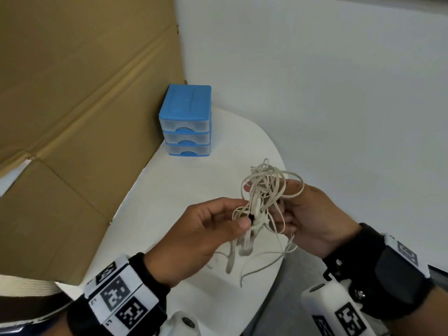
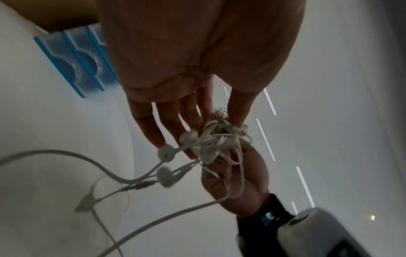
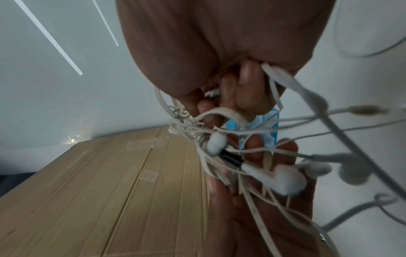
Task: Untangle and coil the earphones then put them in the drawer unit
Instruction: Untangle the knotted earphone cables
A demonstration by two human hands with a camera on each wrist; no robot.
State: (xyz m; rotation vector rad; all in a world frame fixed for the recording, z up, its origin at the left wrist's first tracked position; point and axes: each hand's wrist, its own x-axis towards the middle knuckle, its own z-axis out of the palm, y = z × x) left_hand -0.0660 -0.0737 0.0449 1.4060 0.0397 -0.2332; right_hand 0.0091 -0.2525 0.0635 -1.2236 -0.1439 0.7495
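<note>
While the tangled earphones [image 1: 263, 202] are hanging in the air above the near edge of the white table [image 1: 194, 185], both hands are meeting at the knot. In the head view the left hand [image 1: 206, 236] is pinching the tangle between thumb and forefinger, and the right hand [image 1: 308, 219] is gripping the other side with its fingers curled through several loops. Loose cords are trailing down toward the tabletop below the hands.

The left wrist view is showing what the head view is hiding: the left hand's remaining fingers [image 2: 149, 125] are lying fairly straight, and several earbuds [image 2: 165, 176] are dangling under the knot, so more than one pair seems caught together. The right wrist view is showing the curled right fingers [image 3: 246, 81] from beneath, a short black piece [image 3: 230, 159] within the white cords, and the left palm behind them.

The blue drawer unit [image 1: 185, 121] is standing at the far side of the table, well apart from the hands, beside a leaning sheet of cardboard [image 1: 80, 105]. In the head view all three of its drawers are sitting closed.
</note>
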